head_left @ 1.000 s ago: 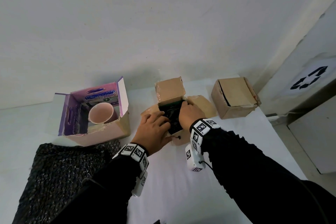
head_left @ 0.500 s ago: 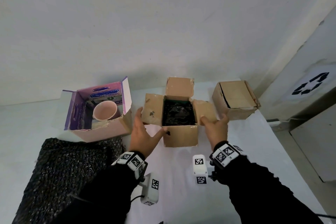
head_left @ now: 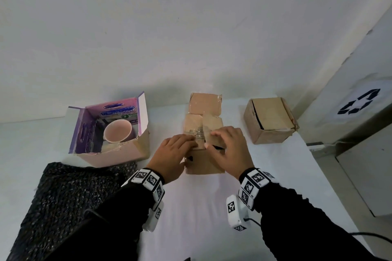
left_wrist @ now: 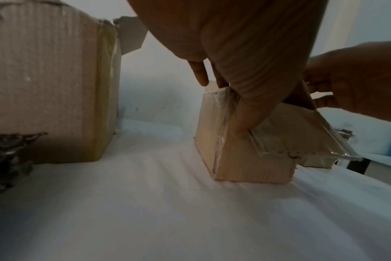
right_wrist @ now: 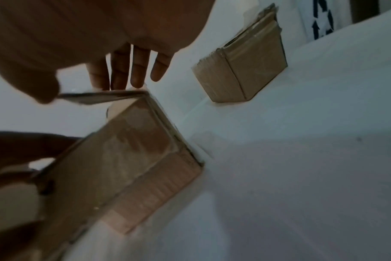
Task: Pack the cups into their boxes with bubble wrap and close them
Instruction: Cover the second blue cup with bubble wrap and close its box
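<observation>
Mid-table, light, stiff but worn box (head_left: 201,162): side flaps pressed inward by flat-fingered left hand (head_left: 169,154) and right hand (head_left: 230,150), grasping nothing; best held by flap edges, probably springy.

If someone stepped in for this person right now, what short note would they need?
Left hand presses the left flap of the middle box flat. Right hand folds the right flap over it.
Far flap stands open.
Right box lies on its side, flaps folded shut.
Pink cup sits unwrapped in the open purple box; bubble wrap lies in front of it.
Left: finish the middle box, wrap and box the pink cup.
</observation>
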The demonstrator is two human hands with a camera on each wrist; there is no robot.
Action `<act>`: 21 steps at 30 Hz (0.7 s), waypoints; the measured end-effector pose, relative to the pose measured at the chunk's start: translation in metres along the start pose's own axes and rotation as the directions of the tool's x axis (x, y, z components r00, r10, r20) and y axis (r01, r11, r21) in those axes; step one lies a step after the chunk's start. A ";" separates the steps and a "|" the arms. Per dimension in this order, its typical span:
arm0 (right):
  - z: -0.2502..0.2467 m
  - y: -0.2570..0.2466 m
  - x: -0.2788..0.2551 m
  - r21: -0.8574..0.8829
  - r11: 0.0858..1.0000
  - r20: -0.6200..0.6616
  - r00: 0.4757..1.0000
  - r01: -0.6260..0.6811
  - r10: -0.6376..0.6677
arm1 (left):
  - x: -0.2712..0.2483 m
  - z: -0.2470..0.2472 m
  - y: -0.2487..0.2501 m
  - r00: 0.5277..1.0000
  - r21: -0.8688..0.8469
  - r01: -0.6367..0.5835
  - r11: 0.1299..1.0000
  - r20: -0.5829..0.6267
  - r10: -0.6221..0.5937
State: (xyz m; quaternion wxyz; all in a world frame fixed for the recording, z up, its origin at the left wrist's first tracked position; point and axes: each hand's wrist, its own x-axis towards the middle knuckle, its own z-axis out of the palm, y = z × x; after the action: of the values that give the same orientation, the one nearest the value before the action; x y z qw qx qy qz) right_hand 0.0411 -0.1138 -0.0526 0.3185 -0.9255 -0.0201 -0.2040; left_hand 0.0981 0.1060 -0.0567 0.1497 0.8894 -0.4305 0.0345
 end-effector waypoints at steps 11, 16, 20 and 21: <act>-0.018 0.023 0.053 0.404 0.752 0.288 0.853 -0.521 0.436 | 0.015 0.003 -0.008 0.971 -0.131 0.004 0.991 -0.238 -0.035; -0.016 0.037 0.091 0.394 0.657 0.276 0.764 -0.643 0.583 | 0.026 0.010 -0.006 0.890 -0.303 0.289 0.908 -0.264 -0.371; -0.005 0.032 0.116 0.340 0.679 0.342 0.758 -0.651 0.555 | 0.033 0.008 -0.004 0.760 -0.409 0.612 0.677 0.069 -0.646; -0.003 0.029 0.122 0.361 0.669 0.364 0.759 -0.650 0.540 | 0.037 0.005 -0.002 0.728 -0.415 0.660 0.626 0.148 -0.670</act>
State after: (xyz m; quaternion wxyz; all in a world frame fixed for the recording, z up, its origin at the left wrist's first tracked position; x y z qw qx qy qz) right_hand 0.1565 -0.1504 -0.0196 0.5757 -0.7922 0.2003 0.0300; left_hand 0.1225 0.0783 -0.0555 0.3531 0.9265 -0.0662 -0.1119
